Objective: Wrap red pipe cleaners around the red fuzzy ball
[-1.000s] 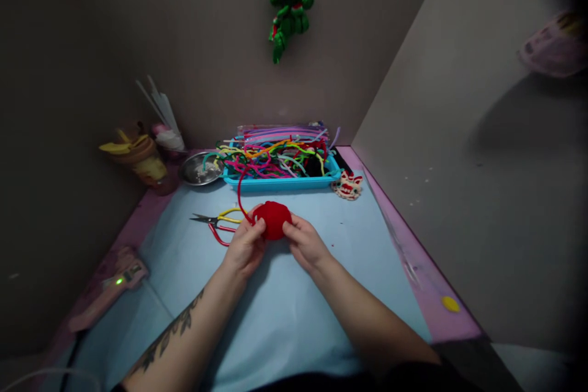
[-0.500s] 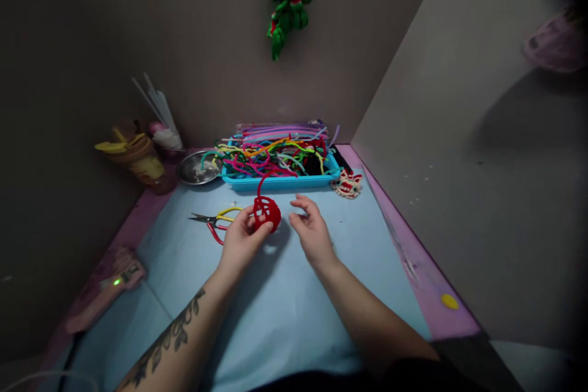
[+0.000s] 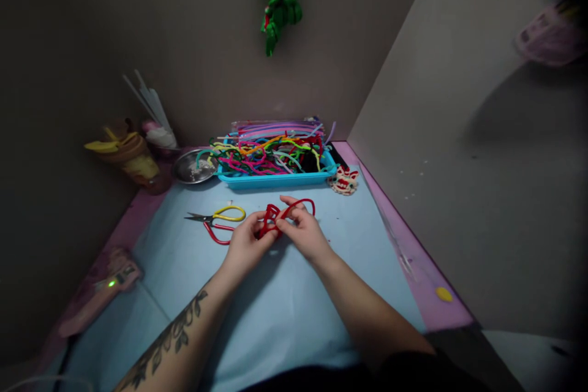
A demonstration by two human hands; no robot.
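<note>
A small openwork red pipe-cleaner ball is held over the blue mat, partly hidden by fingers. My left hand is closed around its left side, thumb in front. From the right, my right hand pinches the red pipe cleaner at the ball, thumb and fingers together. The strand's loose length loops up and over the right fingers. Just left of my left hand lie scissors with one yellow and one red handle, blades apart and pointing left.
Behind my hands stands a blue tray of tangled colored pipe cleaners. A metal bowl is left of it, a red-and-cream lion-like face ornament right. A pink glue gun with a green light lies left. Blue cloth covers the pink table.
My right hand has moved left to the red ball and closed on its strand. The loose end, which stood up over the ball, now curves to the right. The view has shifted slightly.
</note>
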